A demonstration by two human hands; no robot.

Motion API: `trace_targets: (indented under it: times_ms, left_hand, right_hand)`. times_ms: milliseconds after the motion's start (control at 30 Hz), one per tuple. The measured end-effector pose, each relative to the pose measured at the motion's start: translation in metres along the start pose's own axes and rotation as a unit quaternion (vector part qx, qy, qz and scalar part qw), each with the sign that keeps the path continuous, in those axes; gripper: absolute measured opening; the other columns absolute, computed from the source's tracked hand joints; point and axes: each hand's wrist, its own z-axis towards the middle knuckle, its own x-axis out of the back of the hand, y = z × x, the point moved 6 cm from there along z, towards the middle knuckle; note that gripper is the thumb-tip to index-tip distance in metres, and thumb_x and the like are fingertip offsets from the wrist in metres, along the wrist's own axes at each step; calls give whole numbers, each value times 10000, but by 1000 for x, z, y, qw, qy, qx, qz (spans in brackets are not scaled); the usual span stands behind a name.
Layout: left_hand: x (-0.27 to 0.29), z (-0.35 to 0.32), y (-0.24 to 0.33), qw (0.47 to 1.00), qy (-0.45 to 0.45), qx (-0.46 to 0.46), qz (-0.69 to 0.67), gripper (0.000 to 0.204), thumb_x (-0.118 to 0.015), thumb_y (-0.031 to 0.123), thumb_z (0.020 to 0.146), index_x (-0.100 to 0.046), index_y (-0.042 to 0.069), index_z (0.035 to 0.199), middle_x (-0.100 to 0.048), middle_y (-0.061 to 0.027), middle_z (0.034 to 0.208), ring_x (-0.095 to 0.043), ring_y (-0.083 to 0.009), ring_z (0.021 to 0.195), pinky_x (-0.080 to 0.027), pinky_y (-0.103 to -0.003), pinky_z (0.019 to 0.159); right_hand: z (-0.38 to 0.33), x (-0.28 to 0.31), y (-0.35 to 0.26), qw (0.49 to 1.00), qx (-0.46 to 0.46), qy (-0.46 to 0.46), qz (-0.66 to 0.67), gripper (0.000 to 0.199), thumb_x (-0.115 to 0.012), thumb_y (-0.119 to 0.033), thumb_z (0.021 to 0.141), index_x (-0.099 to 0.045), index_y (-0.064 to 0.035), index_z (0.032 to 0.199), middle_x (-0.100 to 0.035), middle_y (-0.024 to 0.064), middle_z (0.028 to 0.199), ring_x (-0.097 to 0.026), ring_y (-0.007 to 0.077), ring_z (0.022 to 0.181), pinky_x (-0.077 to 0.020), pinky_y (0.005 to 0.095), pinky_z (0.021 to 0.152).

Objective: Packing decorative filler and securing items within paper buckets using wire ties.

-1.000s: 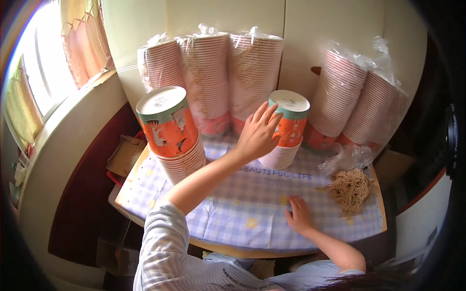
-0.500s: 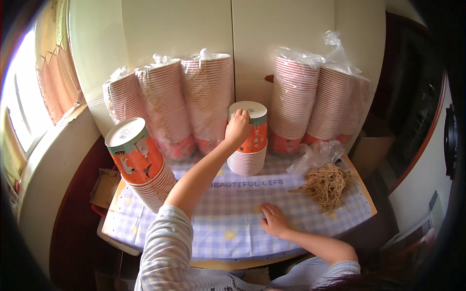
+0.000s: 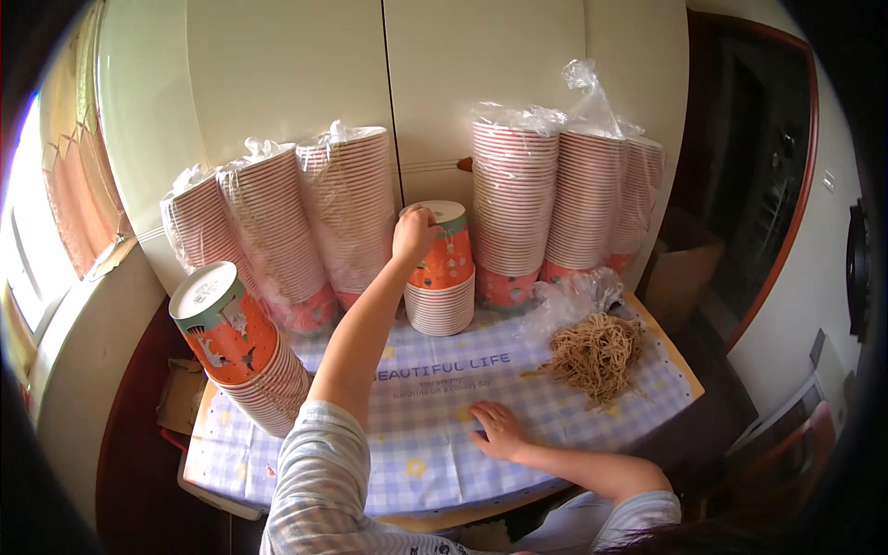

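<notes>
My left hand [image 3: 416,233] reaches forward to a short stack of upside-down paper buckets [image 3: 441,259] at the middle of the table. Its bent fingers grip the upper rim of the top bucket, which is orange with a green band and small printed pictures; the fingertips are partly hidden. White rolled rims of the nested buckets show beneath. My right hand [image 3: 499,432] lies on the checked tablecloth [image 3: 435,481] near the front, fingers stretched out, holding nothing. A second stack of upside-down buckets [image 3: 227,324] leans at the left edge of the table, beside my left forearm.
Along the back, tall bucket stacks in clear plastic bags stand on the left [image 3: 277,222] and right [image 3: 518,194]. A heap of tan string or rubber bands [image 3: 597,359] lies at the right, by a crumpled clear bag [image 3: 578,301]. Pale cabinet doors [image 3: 490,55] rise behind.
The whole view has shifted, so the scene sits farther left. My left hand stays at the top of the middle stack, its fingers slightly repositioned. My right hand still rests on the cloth.
</notes>
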Motion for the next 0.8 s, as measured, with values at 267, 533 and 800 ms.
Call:
trace_targets:
  times_ms: [267,533,800]
  left_hand:
    - [0,3,3,999,44,-25,-11,164,-685,91,595,-579,5,686,-558,-138,822,-557,-304,783,-454,-372,704]
    - [5,9,11,999,-1,-36,27,171,-689,128,603,-589,27,697,-564,-124,843,-557,-292,797,-451,-370,716]
    - [11,27,8,998,-48,37,-35,158,-663,171,655,-627,32,721,-612,-115,712,-604,-236,672,-476,-338,619]
  right_hand:
    - [1,0,-1,1000,-2,-9,-8,406,-537,-256,766,-473,-27,1096,-461,126,1180,-396,275,1138,-283,388,978]
    - [0,2,-3,1000,-10,-13,10,391,-522,-257,773,-482,-30,1089,-461,125,1183,-385,271,1151,-277,388,984]
    - [-1,-2,1,1000,-16,-23,-10,389,-518,-261,777,-482,-31,1089,-444,122,1201,-376,270,1160,-273,394,987]
